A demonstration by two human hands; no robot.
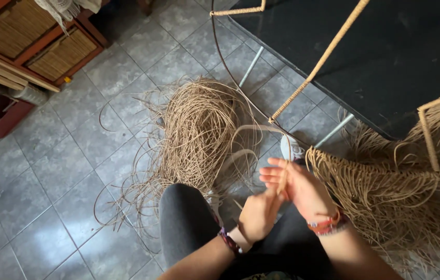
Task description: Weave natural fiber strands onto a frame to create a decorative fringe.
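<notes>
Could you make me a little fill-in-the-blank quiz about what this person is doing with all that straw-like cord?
1. Both hands, the left hand and the right hand, grip one tan ____.
2. The big loose heap of cord lies on the grey ____ floor.
3. Each wrist wears a ____.
4. Cord is wrapped around the bars of a thin wire ____ to the right.

Missing words: strand; tiled; bracelet; frame
</notes>
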